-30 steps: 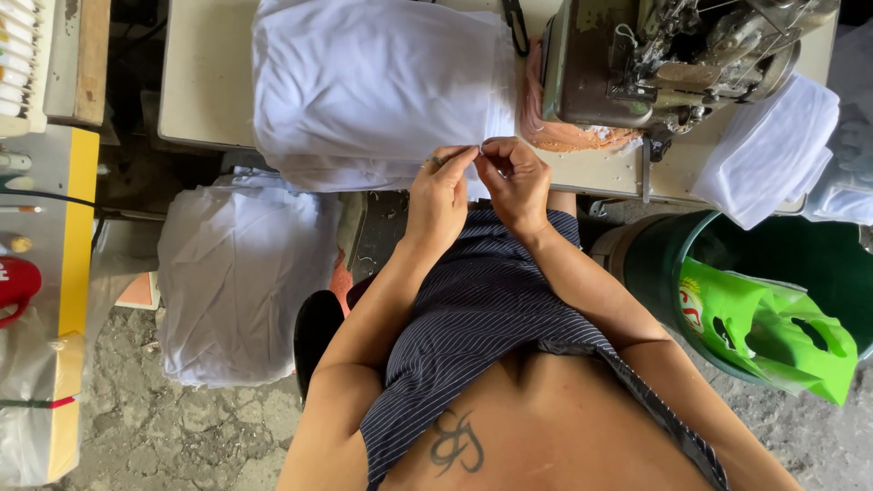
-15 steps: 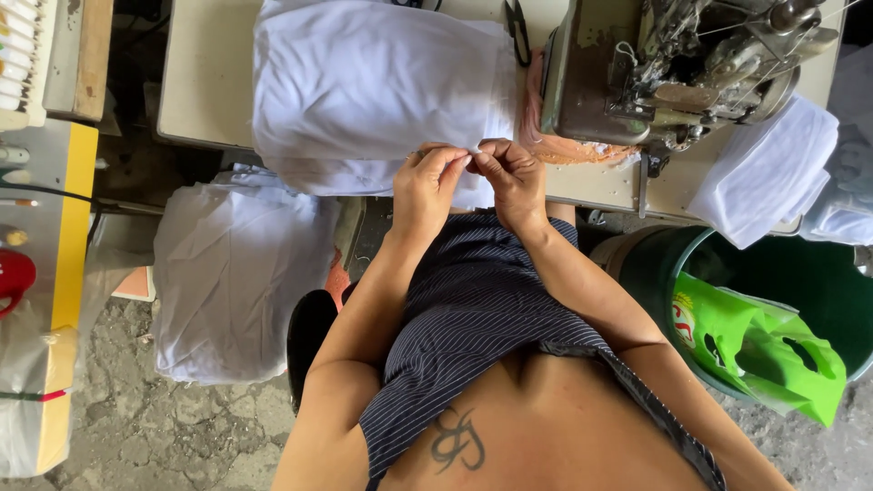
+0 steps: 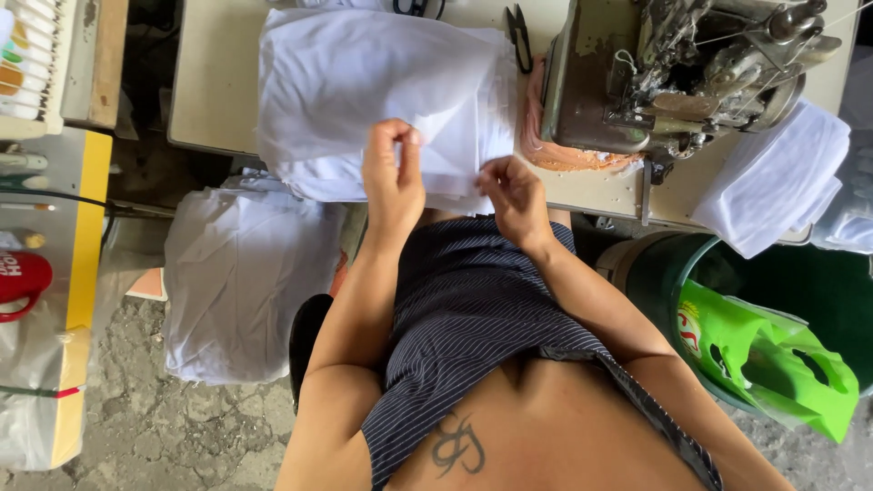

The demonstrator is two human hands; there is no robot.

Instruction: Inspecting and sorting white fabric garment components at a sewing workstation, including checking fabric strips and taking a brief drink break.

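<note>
- Since half a second earlier the two hands, then close together at the near table edge, had drawn apart: the left hand [image 3: 393,173] had risen higher over the cloth while the right hand [image 3: 511,195] stayed lower, near the edge.
- The pale, flat sewing table [image 3: 214,100] spanned the top of the view; its near edge ran just above the person's lap, and its left portion lay bare beside the cloth.
- The large stack of thin white fabric pieces [image 3: 364,86] covered the table's middle, its lower edge spilling over the near table edge toward the person.
- A second heap of white fabric [image 3: 238,282] lay on the cracked concrete floor to the left, just beside the person's left arm.
- The grey, worn metal sewing machine [image 3: 655,73] stood to the right of the stack, close to the right hand.
- A round dark green bin with a bright green plastic bag [image 3: 773,364] sat low on the right, crowding the right elbow.
- The left hand's fingers [image 3: 400,145] were pinched shut on a raised fold of the top white piece.
- The right hand's fingers [image 3: 496,177] were curled narrowly, gripping the same piece's near edge.
- Small black thread snips [image 3: 519,32] lay between stack and machine.
</note>
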